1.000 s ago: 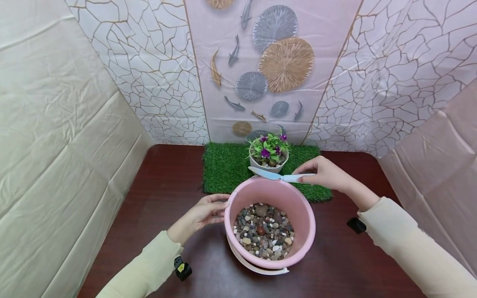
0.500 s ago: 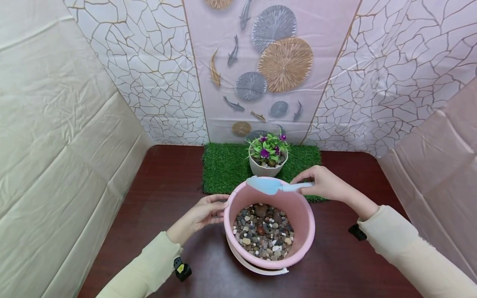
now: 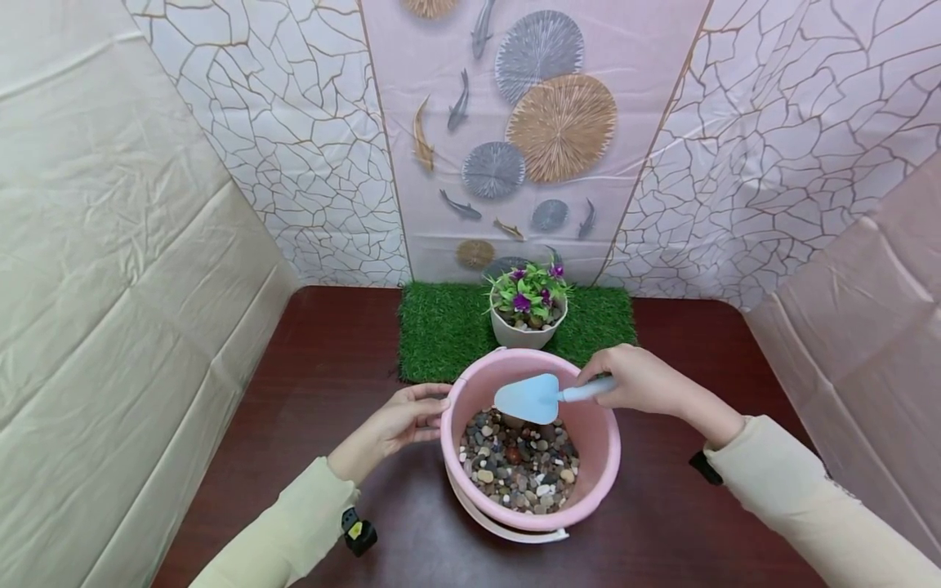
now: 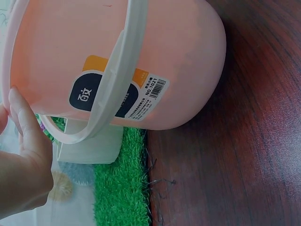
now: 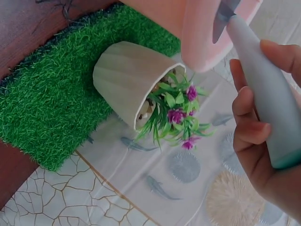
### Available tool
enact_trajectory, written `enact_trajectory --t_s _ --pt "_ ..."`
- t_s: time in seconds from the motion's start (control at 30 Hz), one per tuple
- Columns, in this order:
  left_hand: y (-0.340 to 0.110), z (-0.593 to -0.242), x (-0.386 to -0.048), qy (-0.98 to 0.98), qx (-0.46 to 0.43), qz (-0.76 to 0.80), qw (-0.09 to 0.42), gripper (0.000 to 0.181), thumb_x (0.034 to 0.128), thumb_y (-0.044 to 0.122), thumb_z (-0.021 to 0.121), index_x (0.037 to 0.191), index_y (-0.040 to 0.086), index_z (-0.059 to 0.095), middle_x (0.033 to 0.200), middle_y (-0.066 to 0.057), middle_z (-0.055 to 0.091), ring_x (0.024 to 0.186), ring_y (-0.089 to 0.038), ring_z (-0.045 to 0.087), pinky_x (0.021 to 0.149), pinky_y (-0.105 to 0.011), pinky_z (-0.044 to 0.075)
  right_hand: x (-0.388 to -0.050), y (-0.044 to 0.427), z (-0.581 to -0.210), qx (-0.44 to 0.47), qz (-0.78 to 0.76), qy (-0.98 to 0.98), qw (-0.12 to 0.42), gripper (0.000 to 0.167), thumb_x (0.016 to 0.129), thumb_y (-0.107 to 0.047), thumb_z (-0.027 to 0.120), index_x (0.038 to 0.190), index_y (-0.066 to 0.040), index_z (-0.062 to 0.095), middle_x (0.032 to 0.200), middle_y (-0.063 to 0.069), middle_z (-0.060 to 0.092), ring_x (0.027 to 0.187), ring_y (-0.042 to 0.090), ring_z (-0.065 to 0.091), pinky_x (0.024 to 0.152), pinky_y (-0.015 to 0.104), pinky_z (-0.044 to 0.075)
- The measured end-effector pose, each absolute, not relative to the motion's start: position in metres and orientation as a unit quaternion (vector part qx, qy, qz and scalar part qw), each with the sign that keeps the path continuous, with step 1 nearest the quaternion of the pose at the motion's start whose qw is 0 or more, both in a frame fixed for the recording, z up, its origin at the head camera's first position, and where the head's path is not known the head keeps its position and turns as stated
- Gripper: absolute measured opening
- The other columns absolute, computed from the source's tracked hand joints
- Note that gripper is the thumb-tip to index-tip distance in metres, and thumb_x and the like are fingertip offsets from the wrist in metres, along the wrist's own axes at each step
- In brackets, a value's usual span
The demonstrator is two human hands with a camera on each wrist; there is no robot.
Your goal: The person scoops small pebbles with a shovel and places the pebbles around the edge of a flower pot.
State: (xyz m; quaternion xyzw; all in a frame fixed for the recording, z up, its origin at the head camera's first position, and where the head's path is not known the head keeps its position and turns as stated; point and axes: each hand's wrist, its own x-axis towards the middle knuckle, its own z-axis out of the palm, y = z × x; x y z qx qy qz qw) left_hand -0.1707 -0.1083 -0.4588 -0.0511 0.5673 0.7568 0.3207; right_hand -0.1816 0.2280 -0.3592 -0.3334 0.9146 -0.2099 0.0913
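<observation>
A pink bucket (image 3: pixel 606 457) stands on the table with mixed pebbles (image 3: pixel 515 465) covering its bottom. My left hand (image 3: pixel 400 420) rests against the left side of its rim, its fingers fairly straight; the left wrist view shows the fingertips touching the rim (image 4: pixel 6 61). My right hand (image 3: pixel 635 380) grips the pale handle (image 5: pixel 268 89) of a hand trowel. The trowel's light blue blade (image 3: pixel 529 398) points left over the bucket's opening, above the pebbles, its broad face toward the head camera. The blade hides part of the pebbles at the back.
Just behind the bucket, a white pot (image 3: pixel 524 335) with green leaves and purple flowers stands on an artificial grass mat (image 3: pixel 441 335). The bucket's white handle (image 3: pixel 507 531) hangs down at the front. Dark wooden table (image 3: pixel 331 351) lies around; patterned cloth (image 3: pixel 323 147) hangs behind.
My right hand has lowered the trowel from the bucket's back rim toward its inside, and the blade has turned from edge-on to broad face. My left hand and the bucket have stayed put.
</observation>
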Motion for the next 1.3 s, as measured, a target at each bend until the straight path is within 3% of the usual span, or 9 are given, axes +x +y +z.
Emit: enact_trajectory --t_s 0.3,0.53,0.8,1.07,1.3 --pt "-0.108 -0.459 -0.17 0.562 -0.048 0.759 0.325 0.035 0.091 0.004 0.055 0.126 0.003 0.051 0.07 0.004 0.068 0.061 -0.005 0.065 0.061 -0.019 0.058 -0.172 0.213 -0.371 -0.378 -0.115 0.918 0.046 0.026 0.066 -0.002 0.078 0.087 -0.017 0.075 0.083 -0.005 0.069 0.076 0.013 0.065 0.064 0.029 0.055" --pt "-0.108 -0.459 -0.171 0.564 -0.048 0.758 0.324 0.035 0.0908 0.004 0.054 0.126 0.003 0.051 0.069 0.004 0.067 0.06 -0.004 0.064 0.061 -0.019 0.058 -0.164 0.201 -0.384 -0.408 -0.081 0.909 0.017 0.008 0.077 -0.018 0.075 0.072 -0.023 0.072 0.068 -0.008 0.06 0.062 0.007 0.057 0.052 0.023 0.048" --pt "-0.108 -0.458 -0.171 0.562 -0.044 0.759 0.326 0.035 0.0909 0.004 0.054 0.125 0.003 0.052 0.071 0.004 0.068 0.061 -0.005 0.065 0.061 -0.019 0.058 -0.159 0.193 -0.404 -0.443 -0.05 0.895 0.01 0.03 0.058 0.007 0.07 0.063 -0.021 0.061 0.067 -0.006 0.058 0.065 0.01 0.055 0.054 0.024 0.045" --pt "-0.108 -0.46 -0.171 0.563 -0.048 0.758 0.326 0.034 0.0912 0.004 0.054 0.125 0.004 0.052 0.072 0.003 0.068 0.061 -0.005 0.065 0.06 -0.019 0.058 -0.161 0.191 -0.423 -0.464 -0.051 0.884 0.004 0.027 0.057 0.003 0.073 0.064 -0.021 0.063 0.07 -0.005 0.061 0.067 0.013 0.057 0.059 0.028 0.048" --pt "-0.109 -0.459 -0.171 0.561 -0.052 0.759 0.326 0.031 0.0917 0.003 0.054 0.123 0.006 0.054 0.073 0.003 0.069 0.061 -0.005 0.065 0.059 -0.019 0.058 -0.163 0.185 -0.435 -0.481 -0.081 0.872 0.035 0.025 0.059 0.003 0.071 0.065 -0.02 0.062 0.071 -0.005 0.057 0.063 0.01 0.053 0.056 0.022 0.045"
